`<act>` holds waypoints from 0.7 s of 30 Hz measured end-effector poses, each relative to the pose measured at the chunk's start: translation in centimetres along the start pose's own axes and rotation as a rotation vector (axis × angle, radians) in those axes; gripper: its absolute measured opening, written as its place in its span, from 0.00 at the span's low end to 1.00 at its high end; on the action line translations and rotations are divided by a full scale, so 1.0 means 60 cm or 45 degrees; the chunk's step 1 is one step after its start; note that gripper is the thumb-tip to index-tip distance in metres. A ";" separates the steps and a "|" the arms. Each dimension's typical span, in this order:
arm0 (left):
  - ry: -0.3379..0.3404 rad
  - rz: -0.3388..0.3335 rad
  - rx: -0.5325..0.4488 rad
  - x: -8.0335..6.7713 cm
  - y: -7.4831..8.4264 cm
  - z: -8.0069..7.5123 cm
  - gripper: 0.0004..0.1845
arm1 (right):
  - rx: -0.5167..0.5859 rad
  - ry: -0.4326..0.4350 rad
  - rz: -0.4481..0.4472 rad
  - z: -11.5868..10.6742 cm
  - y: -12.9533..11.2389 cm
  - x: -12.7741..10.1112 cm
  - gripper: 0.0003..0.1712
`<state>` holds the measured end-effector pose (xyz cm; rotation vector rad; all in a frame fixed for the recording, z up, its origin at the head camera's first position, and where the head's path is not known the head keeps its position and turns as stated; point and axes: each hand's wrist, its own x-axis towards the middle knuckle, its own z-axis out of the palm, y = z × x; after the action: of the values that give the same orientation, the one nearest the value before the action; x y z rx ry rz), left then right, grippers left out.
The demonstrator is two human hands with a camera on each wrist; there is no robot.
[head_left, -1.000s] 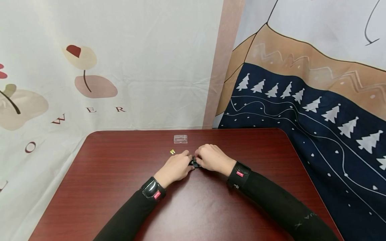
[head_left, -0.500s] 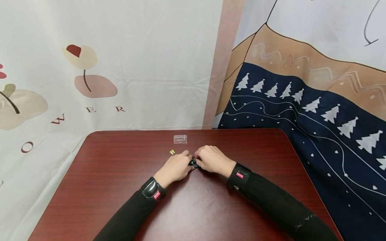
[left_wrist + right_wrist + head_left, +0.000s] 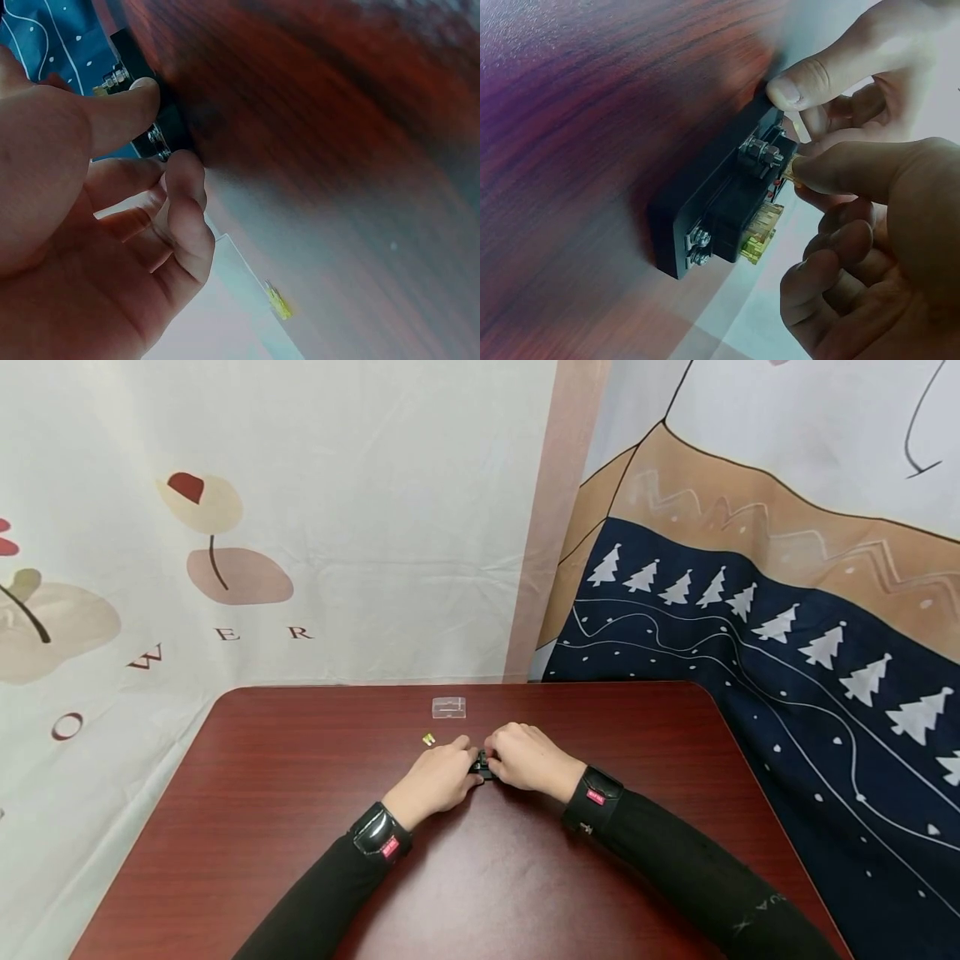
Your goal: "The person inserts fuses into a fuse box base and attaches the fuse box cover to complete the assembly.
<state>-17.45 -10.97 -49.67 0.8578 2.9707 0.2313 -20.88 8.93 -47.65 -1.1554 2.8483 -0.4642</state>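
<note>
Right hand (image 3: 531,762): fingers narrowed in a pinch on a small yellowish pc, prob. a blade fuse (image 3: 788,172), at the top of the black fuse block (image 3: 724,193). Left hand (image 3: 435,773) grips the block's other end, thumb on one side, fingers opp., apparently bracing it. We take the block as our landmark: it looks to sit flat on the worktop (image 3: 262,760), between both hands, mostly covered in the head view but clear in the R wrist view.

On the block we see metal bolts (image 3: 765,152), plus a 2nd translucent yellow fuse (image 3: 757,234) standing in it, toward the end away from the left hand. Tiny red dots beside the pinched pc; can't ID them.

Beyond the block and a bit left: loose yellow pcs (image 3: 428,739), approx. 2, near the left fingertips, not touched. Farther beyond the block, also slightly left: clear plastic case (image 3: 449,707), contents n/a, too small to tell.

Change vs. the 2 earlier head frames: next to none. Hands same spots, same grips; loose pcs + case unmoved. We read that as mid-step fine work on the pinched fuse, one hand steadying, the other working; whether it's going in or coming out, we can't tell from these pics.
</note>
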 end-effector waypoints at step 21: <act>-0.010 -0.007 -0.010 0.003 -0.003 0.001 0.17 | -0.001 -0.018 0.020 0.000 -0.006 -0.001 0.12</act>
<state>-17.68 -11.02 -49.74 0.8477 2.9624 0.2384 -20.63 8.73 -47.53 -1.1305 2.8438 -0.4528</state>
